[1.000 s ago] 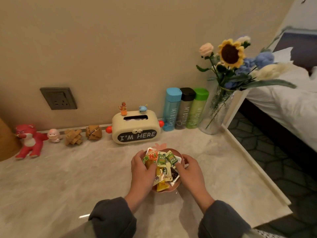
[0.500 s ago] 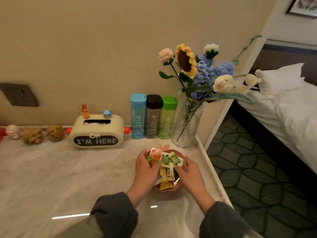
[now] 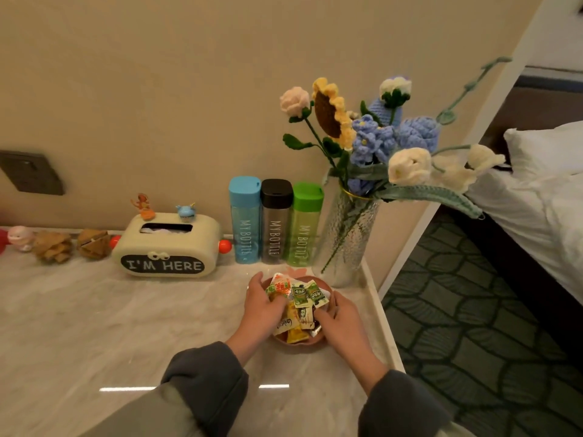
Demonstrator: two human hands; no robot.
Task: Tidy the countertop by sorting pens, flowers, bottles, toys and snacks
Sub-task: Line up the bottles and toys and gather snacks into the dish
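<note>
round pink bowl of wrapped snack packets sits on the marble bench, 6 o'clock of three capped bottles. left hand curls fingers round its 9 o'clock rim, right hand its 3 o'clock.

- dark grey left sleeve, soft fabric, thick bunched cuff at the wrist
- right sleeve, same grey and cuff
- left hand and right hand bare
</note>
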